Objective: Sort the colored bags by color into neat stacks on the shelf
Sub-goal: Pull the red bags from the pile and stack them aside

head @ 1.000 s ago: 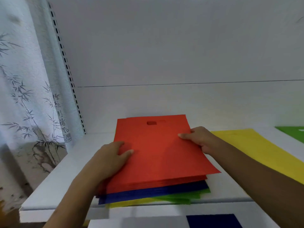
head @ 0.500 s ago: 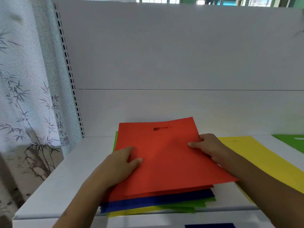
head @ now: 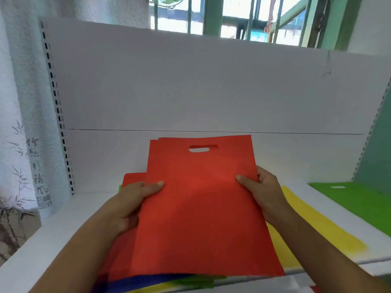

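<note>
Left grip: I am holding my left hand (head: 135,199) on the left edge of the red bags (head: 198,208), thumb lying flat on top, fingers curling underneath.
Right grip: my right hand (head: 262,195) is pinching the opposite edge, thumb pressing on the red face, fingers hidden behind.
Red bags: I am lifting them tilted between both grips, handle cutout pointing away from me; more than one layer is showing at the top edge.
Mixed pile: it is lying under the grips (head: 160,282), with blue, yellow and green edges peeking out below the red.
Yellow bag: it is lying flat (head: 317,227) just right of my right grip.
Green bag: it is resting (head: 359,199) further right, beyond the yellow.
Shelf: its white board (head: 53,233) is carrying everything.
</note>
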`<state>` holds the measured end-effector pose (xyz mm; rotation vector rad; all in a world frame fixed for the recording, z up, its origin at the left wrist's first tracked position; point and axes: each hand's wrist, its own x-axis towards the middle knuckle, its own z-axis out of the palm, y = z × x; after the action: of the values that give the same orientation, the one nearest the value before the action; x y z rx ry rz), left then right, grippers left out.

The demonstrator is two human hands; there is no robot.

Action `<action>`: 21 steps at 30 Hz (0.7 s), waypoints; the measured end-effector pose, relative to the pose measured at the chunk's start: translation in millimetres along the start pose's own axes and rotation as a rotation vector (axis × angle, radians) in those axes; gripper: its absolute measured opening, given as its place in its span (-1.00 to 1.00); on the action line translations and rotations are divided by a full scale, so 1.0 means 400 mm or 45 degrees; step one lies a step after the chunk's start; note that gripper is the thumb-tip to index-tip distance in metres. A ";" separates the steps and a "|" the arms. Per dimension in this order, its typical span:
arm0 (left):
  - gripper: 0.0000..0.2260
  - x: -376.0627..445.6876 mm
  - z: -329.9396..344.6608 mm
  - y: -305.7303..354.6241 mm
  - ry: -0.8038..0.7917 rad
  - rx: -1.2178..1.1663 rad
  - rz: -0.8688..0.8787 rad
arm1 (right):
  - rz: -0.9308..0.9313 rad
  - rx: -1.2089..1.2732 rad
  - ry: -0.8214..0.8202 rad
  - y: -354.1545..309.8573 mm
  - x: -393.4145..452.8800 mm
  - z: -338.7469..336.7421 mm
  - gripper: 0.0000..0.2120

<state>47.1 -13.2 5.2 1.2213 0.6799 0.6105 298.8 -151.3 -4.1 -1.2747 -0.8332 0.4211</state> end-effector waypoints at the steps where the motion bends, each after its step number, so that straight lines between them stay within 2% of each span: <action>1: -0.75 -0.009 0.025 -0.006 -0.027 0.034 0.017 | -0.007 0.003 0.034 -0.008 -0.015 -0.020 -0.81; 3: -0.84 -0.030 0.071 -0.028 -0.022 0.162 0.124 | 0.037 0.011 0.051 -0.020 -0.047 -0.061 -0.82; 6: -0.88 -0.056 0.148 -0.050 0.062 0.306 0.340 | 0.192 -0.011 -0.008 -0.018 -0.083 -0.135 -0.78; 9: -0.89 -0.072 0.246 -0.063 0.096 0.353 0.451 | 0.287 0.056 -0.010 -0.015 -0.133 -0.228 -0.81; 12: -0.82 -0.086 0.379 -0.085 -0.032 0.345 0.504 | 0.291 0.096 0.149 -0.004 -0.196 -0.347 -0.85; 15: -0.82 -0.089 0.517 -0.133 -0.148 0.339 0.423 | 0.198 -0.015 0.350 0.001 -0.270 -0.494 -0.84; 18: -0.89 -0.090 0.676 -0.203 -0.331 0.363 0.246 | -0.013 -0.344 0.535 -0.020 -0.351 -0.676 -0.94; 21: -0.86 -0.094 0.872 -0.290 -0.486 0.442 0.188 | -0.086 -0.476 0.651 -0.045 -0.423 -0.869 -0.81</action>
<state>291.4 -287.9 -32.9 1.6692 0.3827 0.3701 444.9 -505.2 -61.2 -1.6020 -0.5259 -0.1273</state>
